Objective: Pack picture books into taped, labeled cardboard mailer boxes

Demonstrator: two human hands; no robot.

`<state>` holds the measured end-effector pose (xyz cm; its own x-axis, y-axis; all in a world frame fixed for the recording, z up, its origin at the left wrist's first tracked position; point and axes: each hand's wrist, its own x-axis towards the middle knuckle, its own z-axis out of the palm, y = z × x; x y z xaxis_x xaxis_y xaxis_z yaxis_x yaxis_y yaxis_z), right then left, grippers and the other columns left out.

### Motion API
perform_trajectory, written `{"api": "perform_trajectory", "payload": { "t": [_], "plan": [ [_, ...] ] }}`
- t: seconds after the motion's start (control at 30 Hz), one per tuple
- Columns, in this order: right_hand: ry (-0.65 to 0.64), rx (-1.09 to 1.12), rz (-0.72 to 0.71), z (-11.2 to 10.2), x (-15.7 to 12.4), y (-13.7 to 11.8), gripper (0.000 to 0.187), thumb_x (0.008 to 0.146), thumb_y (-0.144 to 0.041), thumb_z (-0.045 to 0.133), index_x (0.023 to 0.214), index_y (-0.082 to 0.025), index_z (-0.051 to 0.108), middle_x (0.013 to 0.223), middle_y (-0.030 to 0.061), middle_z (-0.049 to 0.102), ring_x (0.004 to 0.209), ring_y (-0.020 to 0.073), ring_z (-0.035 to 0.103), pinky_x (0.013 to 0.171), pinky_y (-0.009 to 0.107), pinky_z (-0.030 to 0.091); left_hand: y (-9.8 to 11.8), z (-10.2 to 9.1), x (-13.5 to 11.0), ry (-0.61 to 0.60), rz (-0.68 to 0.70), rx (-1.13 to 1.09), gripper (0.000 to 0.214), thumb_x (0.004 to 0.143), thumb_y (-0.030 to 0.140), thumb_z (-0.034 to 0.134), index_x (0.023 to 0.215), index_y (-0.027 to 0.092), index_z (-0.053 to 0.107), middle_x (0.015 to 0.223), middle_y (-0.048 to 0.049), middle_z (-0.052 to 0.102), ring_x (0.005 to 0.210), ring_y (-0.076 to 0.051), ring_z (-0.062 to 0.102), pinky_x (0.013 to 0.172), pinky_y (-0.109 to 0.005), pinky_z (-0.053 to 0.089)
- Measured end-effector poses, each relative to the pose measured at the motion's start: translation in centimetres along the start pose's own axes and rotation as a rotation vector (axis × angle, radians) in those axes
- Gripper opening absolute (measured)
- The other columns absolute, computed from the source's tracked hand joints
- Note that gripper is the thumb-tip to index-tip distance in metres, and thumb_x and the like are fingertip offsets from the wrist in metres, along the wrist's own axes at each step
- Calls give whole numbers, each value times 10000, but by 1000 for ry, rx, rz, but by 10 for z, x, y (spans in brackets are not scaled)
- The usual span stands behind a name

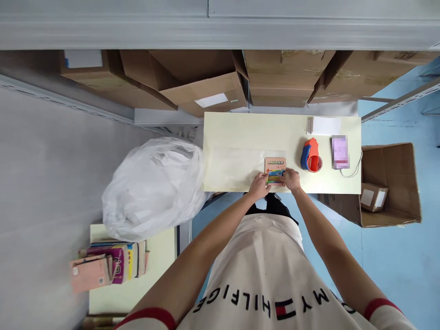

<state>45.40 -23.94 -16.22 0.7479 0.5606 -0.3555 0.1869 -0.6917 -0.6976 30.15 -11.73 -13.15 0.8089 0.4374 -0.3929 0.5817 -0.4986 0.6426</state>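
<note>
A small book (275, 163) with a pinkish cover and a colourful picture lies near the front edge of the pale table (233, 130). My left hand (260, 185) grips its left side, the thumb and fingers at the lower left corner. On the opposite side, my right hand (292, 179) has its fingers closed on the right edge. Beneath the book a clear plastic sheet (237, 160) stretches out to the left. An orange and blue tape dispenser (311, 155) stands to the right of my right hand.
A white stack of labels or paper (325, 125) and a blurred purple device (339, 151) with a cable sit at right. Left is a large white plastic bag (154, 188); below it, several stacked books (117, 263). Cardboard boxes (278, 78) line the shelf behind; an open carton (392, 183) stands right.
</note>
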Motion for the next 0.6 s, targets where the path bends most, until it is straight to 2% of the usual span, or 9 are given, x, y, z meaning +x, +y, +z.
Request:
{"api": "perform_trajectory", "payload": {
  "t": [0.13, 0.2, 0.27, 0.4, 0.5, 0.6],
  "plan": [
    [-99, 378, 187, -5, -13, -10, 564, 627, -391, 720, 1127, -199, 542, 981, 70, 688, 879, 223, 661, 746, 386, 565, -3, -2, 0, 7, 26, -42, 507, 811, 211, 629, 1311, 162, 559, 1192, -135, 560, 1105, -268, 549, 997, -417, 489],
    [-84, 495, 273, -6, -19, -14, 619, 588, -412, 748, 1127, -213, 518, 920, 40, 684, 796, 202, 657, 680, 362, 559, -6, -3, 0, 11, 51, -60, 492, 814, 210, 633, 1302, 187, 570, 1177, -123, 567, 1096, -264, 552, 995, -426, 494],
    [-26, 551, 338, -8, -23, -18, 583, 549, -439, 767, 1036, -210, 544, 851, 22, 674, 733, 191, 645, 639, 344, 543, -8, -3, 0, 11, 74, -81, 483, 815, 214, 639, 1294, 192, 578, 1163, -121, 572, 1097, -265, 557, 1001, -438, 492],
    [29, 565, 365, -22, -30, -22, 425, 558, -505, 764, 777, -202, 562, 712, 10, 642, 652, 172, 609, 609, 318, 507, 0, 3, 2, -12, 81, -159, 490, 815, 246, 654, 1293, 174, 576, 1179, -131, 576, 1136, -273, 562, 1031, -447, 472],
    [95, 496, 335, -39, -37, -26, 386, 646, -542, 715, 758, -207, 561, 668, 7, 627, 610, 160, 581, 587, 307, 485, 18, 7, 6, -18, 78, -245, 497, 802, 279, 682, 1278, 175, 580, 1220, -138, 588, 1217, -296, 532, 1061, -469, 443],
    [126, 383, 215, -47, -45, -38, 323, 718, -506, 670, 792, -208, 569, 686, 10, 630, 603, 154, 567, 597, 311, 492, 41, 1, 10, 39, 53, -380, 468, 814, 325, 678, 1246, 164, 592, 1224, -143, 604, 1185, -284, 563, 1031, -453, 464]
  ]
}}
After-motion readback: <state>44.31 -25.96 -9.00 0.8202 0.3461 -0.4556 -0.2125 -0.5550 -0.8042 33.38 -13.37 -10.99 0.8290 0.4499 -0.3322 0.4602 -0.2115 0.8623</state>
